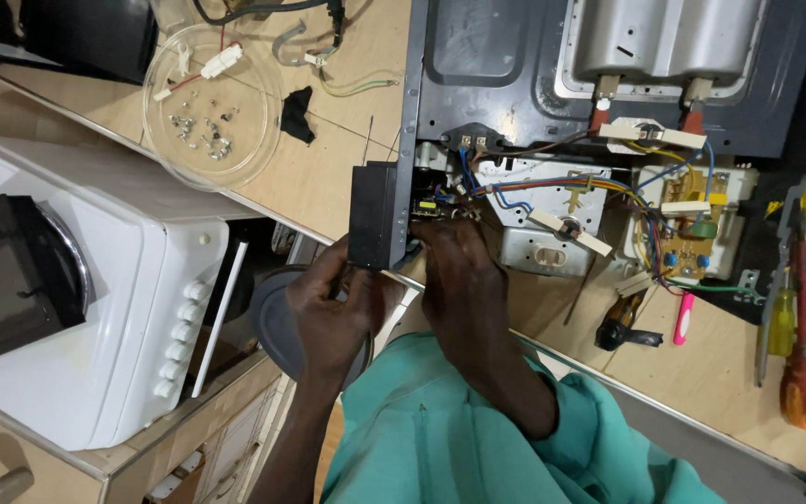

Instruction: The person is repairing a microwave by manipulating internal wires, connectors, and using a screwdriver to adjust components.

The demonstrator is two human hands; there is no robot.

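Left hand [333, 303] gripping black boxy panel [372, 217], right hand [454, 266] pinching coloured wires [478, 191]

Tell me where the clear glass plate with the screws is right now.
In the head view, the clear glass plate lies upper left on the wooden table, beyond the white appliance and left of the opened dark metal chassis.

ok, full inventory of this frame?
opened appliance chassis: 1, dark grey, top centre
black panel: 1, at chassis left edge
wiring: several, mixed colours, inside chassis
glass plate: 1, clear, holds small screws, top left
white appliance: 1, left
screwdrivers: several, red and yellow, right
pink tool: 1, below the wiring
left hand: gripping black panel
right hand: fingers at the wiring
teal sleeves: bottom
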